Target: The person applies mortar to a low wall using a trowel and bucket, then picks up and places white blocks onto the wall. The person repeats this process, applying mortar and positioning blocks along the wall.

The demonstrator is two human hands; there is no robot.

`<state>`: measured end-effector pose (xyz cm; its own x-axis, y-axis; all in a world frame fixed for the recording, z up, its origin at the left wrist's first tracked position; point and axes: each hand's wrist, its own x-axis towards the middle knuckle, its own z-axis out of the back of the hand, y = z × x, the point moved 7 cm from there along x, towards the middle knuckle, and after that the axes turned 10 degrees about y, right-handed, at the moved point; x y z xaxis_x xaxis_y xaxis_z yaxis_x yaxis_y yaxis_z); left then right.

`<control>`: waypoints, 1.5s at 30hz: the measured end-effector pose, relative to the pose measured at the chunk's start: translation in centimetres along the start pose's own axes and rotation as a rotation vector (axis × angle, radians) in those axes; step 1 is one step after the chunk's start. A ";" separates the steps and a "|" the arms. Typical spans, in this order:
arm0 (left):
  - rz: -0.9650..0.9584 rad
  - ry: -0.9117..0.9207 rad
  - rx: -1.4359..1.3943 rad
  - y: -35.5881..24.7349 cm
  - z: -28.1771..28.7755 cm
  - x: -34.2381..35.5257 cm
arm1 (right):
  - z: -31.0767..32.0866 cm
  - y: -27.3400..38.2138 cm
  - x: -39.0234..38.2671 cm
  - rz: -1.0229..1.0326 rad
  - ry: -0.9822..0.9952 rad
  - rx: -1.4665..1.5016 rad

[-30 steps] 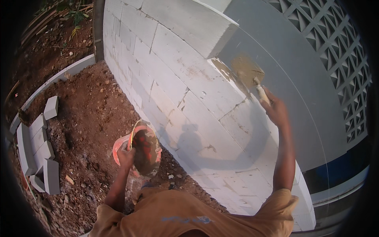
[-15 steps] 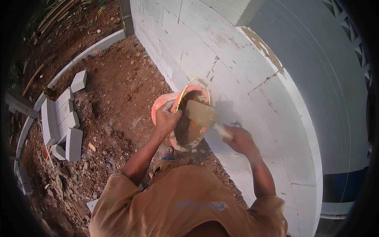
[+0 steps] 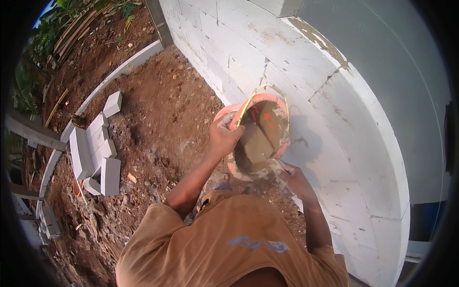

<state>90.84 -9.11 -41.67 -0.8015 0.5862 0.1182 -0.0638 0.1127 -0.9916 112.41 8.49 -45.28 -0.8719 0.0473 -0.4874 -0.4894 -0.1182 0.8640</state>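
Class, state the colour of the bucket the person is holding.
Orange, smeared with grey-brown mortar; the bucket shows in the head view.

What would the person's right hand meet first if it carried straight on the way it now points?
Most likely the wet mortar inside the orange bucket: the right hand points up into its mouth, though depth is hard to judge.

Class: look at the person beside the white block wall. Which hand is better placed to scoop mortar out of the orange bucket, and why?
The right hand. It holds a trowel whose blade is already inside the orange bucket, on the mortar. The left hand grips the bucket's rim and supports it, so it is not free.
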 end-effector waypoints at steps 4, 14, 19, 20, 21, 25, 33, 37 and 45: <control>-0.008 -0.092 -0.136 -1.9 -0.1 0.3 | 4.6 3.9 -5.3 -0.042 -0.029 0.083; -0.030 -0.098 -0.043 -2.4 -0.3 -0.4 | 20.0 22.7 -17.9 0.226 -0.600 -0.211; 0.021 -0.086 -0.050 1.0 0.1 -0.5 | 24.8 25.4 -17.5 -0.027 -0.664 -0.662; 0.014 -0.081 -0.061 1.2 0.3 -0.8 | 25.2 25.1 -18.6 -0.049 -0.688 -0.620; 0.007 -0.090 -0.076 1.3 0.6 -1.3 | 25.2 24.9 -19.7 -0.067 -0.703 -0.589; 0.079 -0.083 -0.119 3.9 1.6 -2.3 | 24.6 22.3 -24.0 -0.117 -0.770 -0.635; 0.100 -0.124 0.115 3.6 1.9 -3.0 | 25.5 21.8 -23.7 -0.007 -0.849 -0.687; 0.048 -0.094 0.025 4.9 2.5 -2.8 | 25.9 24.4 -17.2 0.123 -0.871 -1.227; 0.023 -0.119 -0.061 6.2 3.6 -2.3 | 22.6 28.4 -10.1 -0.035 -0.925 -1.175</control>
<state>90.20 -12.65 -48.27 -0.8676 0.4898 0.0851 -0.0115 0.1513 -0.9884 106.94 27.09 -12.94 -0.7820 0.6089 0.1331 -0.6093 -0.7918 0.0426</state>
